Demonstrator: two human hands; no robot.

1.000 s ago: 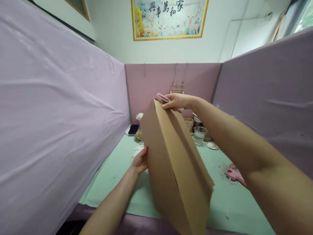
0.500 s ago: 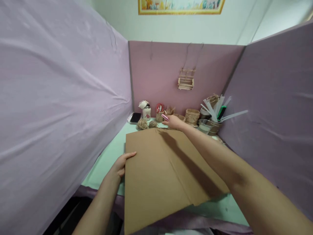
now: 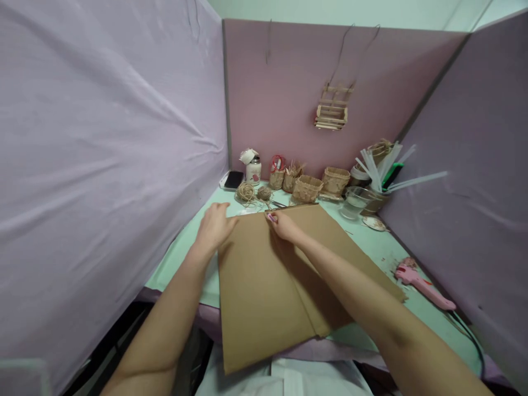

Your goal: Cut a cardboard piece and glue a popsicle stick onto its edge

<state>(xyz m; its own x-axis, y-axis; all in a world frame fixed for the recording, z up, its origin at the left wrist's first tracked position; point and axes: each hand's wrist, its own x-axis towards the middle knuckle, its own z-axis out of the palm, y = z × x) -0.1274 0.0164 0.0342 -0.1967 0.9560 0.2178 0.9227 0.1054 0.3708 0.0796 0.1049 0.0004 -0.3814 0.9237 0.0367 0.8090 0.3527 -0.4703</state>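
Note:
A large brown cardboard sheet [image 3: 259, 297] with a lengthwise crease lies across the table, its near edge jutting past the table front. My right hand [image 3: 284, 226] is closed around a slim pink tool, seemingly a utility knife [image 3: 271, 218], at the far edge where the crease begins. Most of the tool is hidden by the fingers. At the far left corner of the cardboard, my left hand [image 3: 215, 225] is open, fingers apart, thumb near the edge. Just beyond the sheet sit twine balls [image 3: 246, 192] and dark-bladed scissors [image 3: 278, 204].
Along the back stand a phone [image 3: 234, 180], a white jar [image 3: 253, 171], several woven baskets [image 3: 307, 188], a clear cup [image 3: 355, 202] and a pot of glue sticks [image 3: 377, 201]. A pink glue gun [image 3: 424, 287] with its cord lies right. A small wooden swing [image 3: 332, 113] hangs behind.
My right hand has come back from the rear items to the cardboard's far edge with the pink tool. My left hand has moved from the left side up to the far corner and opened.

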